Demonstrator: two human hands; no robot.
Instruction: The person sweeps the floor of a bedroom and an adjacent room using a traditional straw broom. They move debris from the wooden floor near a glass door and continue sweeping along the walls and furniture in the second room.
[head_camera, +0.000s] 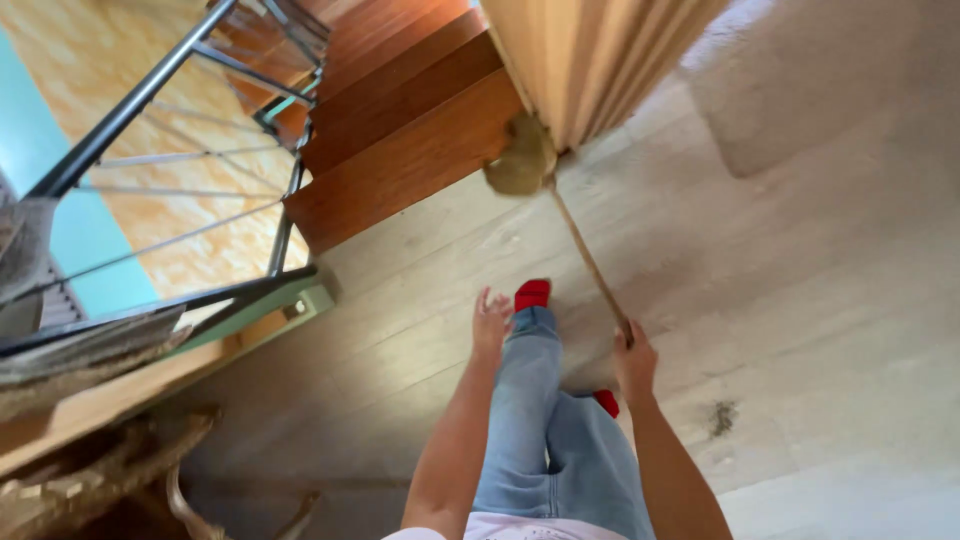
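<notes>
While my right hand (634, 362) closes around the thin broom handle (585, 252), its brush head (520, 165) far off by the curtain (590, 60), my left hand (490, 322) hangs open, holding nothing.

Slanted broom (560, 200), head at stair foot

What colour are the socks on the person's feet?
Red socks, seen best in the head view, below blue jeans.
</notes>
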